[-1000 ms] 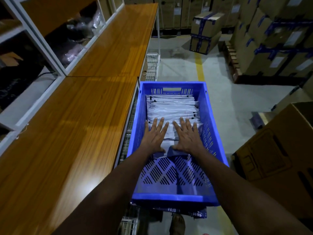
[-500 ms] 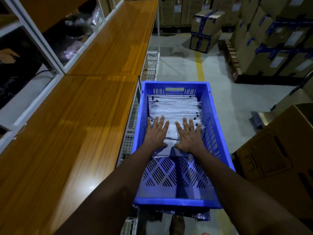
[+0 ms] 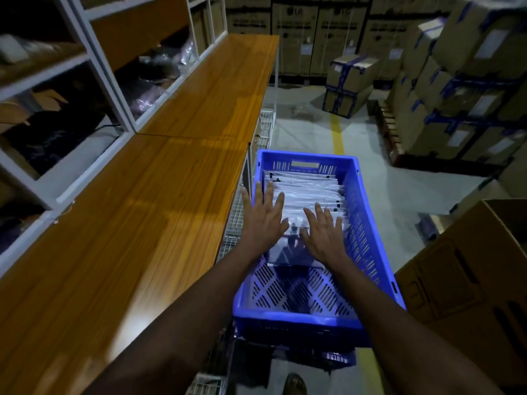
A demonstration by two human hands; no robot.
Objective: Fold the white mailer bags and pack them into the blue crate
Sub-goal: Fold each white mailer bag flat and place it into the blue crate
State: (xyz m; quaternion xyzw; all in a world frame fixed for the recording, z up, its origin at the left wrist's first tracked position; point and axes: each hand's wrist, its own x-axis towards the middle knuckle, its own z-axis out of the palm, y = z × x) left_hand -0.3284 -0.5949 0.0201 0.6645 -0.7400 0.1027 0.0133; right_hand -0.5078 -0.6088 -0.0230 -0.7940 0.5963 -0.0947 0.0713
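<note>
The blue crate [image 3: 368, 223] stands in front of me, to the right of the wooden table. A row of folded white mailer bags [image 3: 305, 189] fills its far half; the slotted floor of the near half is bare. My left hand [image 3: 263, 218] hovers with spread straight fingers over the crate's left wall and the bags' left edge. My right hand [image 3: 323, 233] lies flat with straight fingers on the nearest bags. Neither hand grips anything.
A long wooden table [image 3: 137, 223] runs along the left, with white shelving [image 3: 94, 52] above it. White wire baskets [image 3: 265, 129] sit beside the table. Taped cardboard boxes [image 3: 456, 95] are stacked at the right and back. A large carton [image 3: 470, 280] stands close on the right.
My left hand has lifted off the bags and shifted left, over the crate's left wall. My right hand stays flat on the bags. The view has swung slightly.
</note>
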